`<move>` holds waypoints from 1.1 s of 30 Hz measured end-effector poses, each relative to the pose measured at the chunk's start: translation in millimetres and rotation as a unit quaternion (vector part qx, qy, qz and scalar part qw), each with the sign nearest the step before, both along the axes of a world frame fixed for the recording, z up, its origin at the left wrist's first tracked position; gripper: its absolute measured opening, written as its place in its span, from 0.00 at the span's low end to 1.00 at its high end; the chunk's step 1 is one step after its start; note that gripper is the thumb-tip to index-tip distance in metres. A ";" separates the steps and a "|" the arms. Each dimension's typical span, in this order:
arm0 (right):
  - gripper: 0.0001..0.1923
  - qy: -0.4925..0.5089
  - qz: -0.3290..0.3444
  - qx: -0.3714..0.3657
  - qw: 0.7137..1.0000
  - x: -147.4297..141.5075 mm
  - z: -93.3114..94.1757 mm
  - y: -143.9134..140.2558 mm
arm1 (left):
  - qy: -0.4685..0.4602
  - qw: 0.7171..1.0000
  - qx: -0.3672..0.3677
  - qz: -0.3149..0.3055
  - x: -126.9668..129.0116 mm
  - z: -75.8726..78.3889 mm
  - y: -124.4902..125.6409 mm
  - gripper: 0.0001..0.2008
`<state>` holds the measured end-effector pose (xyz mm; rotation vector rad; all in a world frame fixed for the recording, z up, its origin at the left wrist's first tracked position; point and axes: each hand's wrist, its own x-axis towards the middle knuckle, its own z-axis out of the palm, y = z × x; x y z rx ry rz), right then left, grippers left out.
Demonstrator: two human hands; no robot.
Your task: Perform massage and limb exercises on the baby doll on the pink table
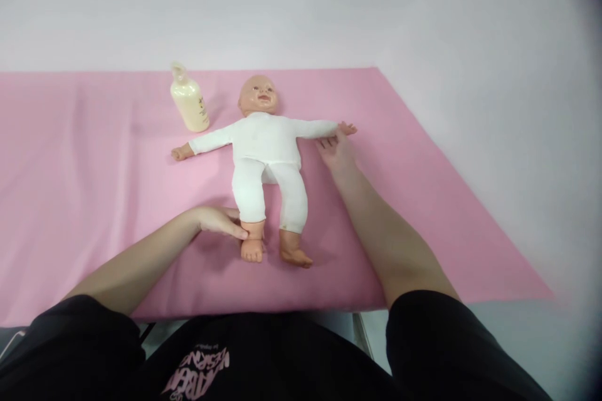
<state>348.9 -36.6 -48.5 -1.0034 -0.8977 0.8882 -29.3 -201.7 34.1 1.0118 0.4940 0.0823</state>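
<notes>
A baby doll (266, 141) in a white top and trousers lies face up, its arms stretched out to both sides. My left hand (221, 221) is closed round the ankle of the doll's leg on the left, thumb on the front and the other fingers partly hidden behind. At the doll's arm on the right, my right hand (337, 149) grips near the wrist; some fingers show just below the sleeve, while the fingertips are hidden. The doll's bare feet point toward me.
A pink cloth (103, 182) covers the table, its right edge running diagonally. Left of the doll's head stands a cream pump bottle (190, 100). Behind the table is a pale wall (301, 6). My body is close to the front edge.
</notes>
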 end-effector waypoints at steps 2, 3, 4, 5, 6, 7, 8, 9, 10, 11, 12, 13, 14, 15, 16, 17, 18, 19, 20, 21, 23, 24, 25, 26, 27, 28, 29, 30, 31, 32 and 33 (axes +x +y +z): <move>0.22 0.017 0.004 -0.019 1.000 2.0 -2.6 2.2 | 0.016 0.997 0.041 -0.064 -0.3 -0.4 0.7 0.21; 0.20 0.034 0.000 -0.032 0.999 0.4 -1.3 1.3 | 0.025 0.993 0.060 -0.095 -1.1 -0.8 1.3 0.24; 0.18 0.054 -0.007 -0.044 0.998 -2.7 1.7 -0.9 | 0.025 0.993 0.071 -0.090 -2.2 -1.1 1.9 0.27; 0.16 0.073 -0.017 -0.052 0.996 -6.7 6.2 -4.2 | 0.023 0.994 0.074 -0.077 -3.4 -1.6 2.4 0.29; 0.16 0.088 -0.029 -0.054 0.994 -11.5 11.9 -8.5 | 0.018 0.995 0.071 -0.062 -4.6 -2.3 2.9 0.32; 0.17 0.095 -0.038 -0.048 0.994 -16.8 18.4 -13.4 | 0.008 0.997 0.063 -0.047 -5.5 -3.1 3.5 0.34; 0.19 0.091 -0.044 -0.031 0.994 -22.3 25.3 -18.7 | -0.006 0.998 0.053 -0.033 -6.1 -4.2 4.4 0.36; 0.21 0.079 -0.042 -0.012 0.996 -28.1 32.2 -24.0 | -0.022 0.999 0.041 -0.018 -6.1 -5.4 5.7 0.38; 0.23 0.059 -0.037 0.011 0.998 -34.0 38.7 -29.2 | -0.039 0.999 0.030 0.001 -5.7 -6.7 7.5 0.39; 0.24 0.019 -0.029 0.045 0.998 -40.1 44.5 -34.1 | -0.056 0.998 0.020 0.027 -4.8 -8.0 9.7 0.38; 0.25 -0.024 -0.017 0.079 0.996 -46.3 49.4 -38.7 | -0.072 0.996 0.010 0.060 -3.6 -9.0 12.2 0.38; 0.26 -0.070 -0.003 0.110 0.991 -52.6 53.2 -43.2 | -0.085 0.992 0.002 0.097 -2.1 -9.7 14.7 0.36; 0.27 -0.115 0.013 0.138 0.984 -58.9 56.0 -47.5 | -0.094 0.986 -0.007 0.135 -0.5 -9.8 16.9 0.35; 0.26 -0.156 0.029 0.162 0.974 -64.8 57.9 -51.7 | -0.099 0.980 -0.017 0.170 1.2 -9.3 18.6 0.34; 0.26 -0.200 0.043 0.182 0.962 -70.1 58.9 -55.9 | -0.099 0.975 -0.029 0.198 2.9 -8.4 19.6 0.34; 0.24 -0.248 0.057 0.201 0.946 -74.6 59.3 -60.0 | -0.095 0.969 -0.040 0.223 4.5 -6.9 19.9 0.34; 0.23 -0.298 0.071 0.217 0.927 -78.2 59.4 -63.8 | -0.090 0.964 -0.050 0.244 6.1 -5.3 19.6 0.35; 0.21 -0.347 0.083 0.232 0.905 -80.8 59.2 -67.2 | -0.087 0.959 -0.059 0.262 7.7 -3.5 18.9 0.35; 0.20 -0.391 0.094 0.244 0.882 -82.4 59.0 -70.0 | -0.084 0.955 -0.067 0.276 9.3 -1.9 18.0 0.35; 0.19 -0.426 0.102 0.252 0.863 -83.2 58.8 -72.0 | -0.080 0.952 -0.072 0.287 10.8 -0.5 17.0 0.35; 0.18 -0.471 0.110 0.258 0.837 -83.2 59.0 -74.1 | -0.070 0.949 -0.079 0.298 13.7 0.8 15.9 0.34; 0.17 -0.486 0.110 0.259 0.828 -82.8 59.3 -74.3 | -0.065 0.948 -0.082 0.300 15.0 0.7 15.8 0.34; 0.17 -0.498 0.111 0.260 0.820 -82.4 59.9 -74.3 | -0.060 0.949 -0.084 0.299 16.0 0.2 15.9 0.34; 0.17 -0.508 0.113 0.260 0.813 -82.2 60.6 -74.2 | -0.056 0.949 -0.085 0.299 16.9 -0.6 16.1 0.33; 0.17 -0.515 0.115 0.261 0.808 -82.1 61.3 -74.2 | -0.054 0.949 -0.084 0.299 17.6 -1.6 16.4 0.33; 0.16 -0.519 0.117 0.262 0.805 -82.2 62.0 -74.5 | -0.054 0.949 -0.081 0.299 18.0 -2.8 16.6 0.33; 0.16 -0.519 0.119 0.261 0.805 -82.3 62.4 -74.8 | -0.054 0.950 -0.076 0.298 18.1 -3.9 16.7 0.32; 0.16 -0.515 0.118 0.260 0.808 -82.5 62.5 -75.2 | -0.055 0.951 -0.069 0.295 17.8 -5.1 16.6 0.32; 0.16 -0.505 0.115 0.258 0.816 -82.6 62.0 -75.3 | -0.056 0.954 -0.061 0.289 17.1 -6.2 16.3 0.32; 0.17 -0.489 0.108 0.256 0.827 -82.5 61.0 -75.0 | -0.058 0.958 -0.053 0.277 16.0 -7.4 15.8 0.32; 0.18 -0.466 0.098 0.255 0.841 -82.1 59.5 -74.0 | -0.061 0.962 -0.045 0.261 14.4 -8.7 15.1 0.32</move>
